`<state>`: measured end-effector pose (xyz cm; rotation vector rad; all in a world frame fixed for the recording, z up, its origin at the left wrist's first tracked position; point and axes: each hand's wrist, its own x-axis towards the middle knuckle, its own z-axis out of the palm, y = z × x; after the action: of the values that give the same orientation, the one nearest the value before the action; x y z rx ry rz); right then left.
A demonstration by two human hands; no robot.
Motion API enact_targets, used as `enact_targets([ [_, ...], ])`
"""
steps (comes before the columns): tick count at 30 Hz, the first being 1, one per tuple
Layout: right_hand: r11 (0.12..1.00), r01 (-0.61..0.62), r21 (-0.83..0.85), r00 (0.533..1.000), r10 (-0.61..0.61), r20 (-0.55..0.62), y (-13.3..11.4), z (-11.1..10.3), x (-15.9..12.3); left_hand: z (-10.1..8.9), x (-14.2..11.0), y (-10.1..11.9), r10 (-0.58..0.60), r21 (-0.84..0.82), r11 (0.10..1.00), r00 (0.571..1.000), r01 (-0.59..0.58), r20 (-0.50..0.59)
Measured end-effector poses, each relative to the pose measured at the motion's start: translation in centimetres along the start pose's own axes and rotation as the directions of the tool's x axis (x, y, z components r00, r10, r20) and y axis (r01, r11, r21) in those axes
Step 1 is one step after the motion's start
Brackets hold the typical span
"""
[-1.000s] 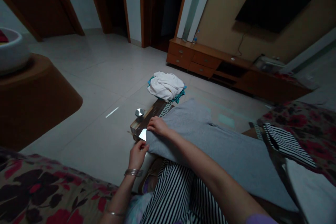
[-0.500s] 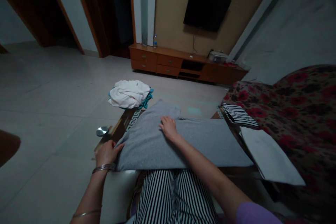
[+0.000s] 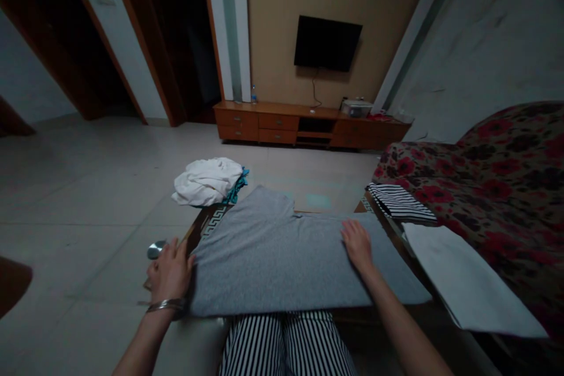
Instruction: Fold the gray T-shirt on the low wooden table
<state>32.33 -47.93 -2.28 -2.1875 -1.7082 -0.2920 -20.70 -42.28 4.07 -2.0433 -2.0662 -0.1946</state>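
A grey T-shirt [image 3: 273, 264], folded in half with a sleeve pointing away from me, lies spread over a low table [image 3: 194, 234]. At the shirt's left edge is my left hand [image 3: 171, 270], its fingers apart and nothing held in them; a bracelet circles the wrist. My right hand [image 3: 358, 244] rests flat on the right part of the shirt with fingers stretched out. Just beyond my left fingers sits a round silver metal piece [image 3: 156, 249] at the table's side. My striped trousers [image 3: 286, 343] show below the shirt's near edge.
Rumpled white and teal clothes [image 3: 209, 181] are heaped at the table's far left corner. On the right lie a folded striped garment [image 3: 400, 202] and a white folded cloth [image 3: 467, 282], beside a flowered sofa [image 3: 497, 173]. A wooden TV cabinet [image 3: 277, 126] stands along the far wall.
My right hand has slid rightward across the shirt. My left hand has let go of the shirt's left edge and opened. The view has tilted up somewhat.
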Motion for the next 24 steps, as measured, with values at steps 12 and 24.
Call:
enact_targets([
  [12,0.998,-0.045,0.040,0.992,0.040,0.116,-1.8,-0.9,9.8,2.2,4.3,2.3,0.042,-0.114,0.993,0.984,-0.023,0.172],
  [24,0.965,-0.006,0.264,0.828,-0.143,0.542,-28.6,10.3,28.1,6.0,18.5,7.8,0.034,-0.355,0.920,0.869,0.165,0.493],
])
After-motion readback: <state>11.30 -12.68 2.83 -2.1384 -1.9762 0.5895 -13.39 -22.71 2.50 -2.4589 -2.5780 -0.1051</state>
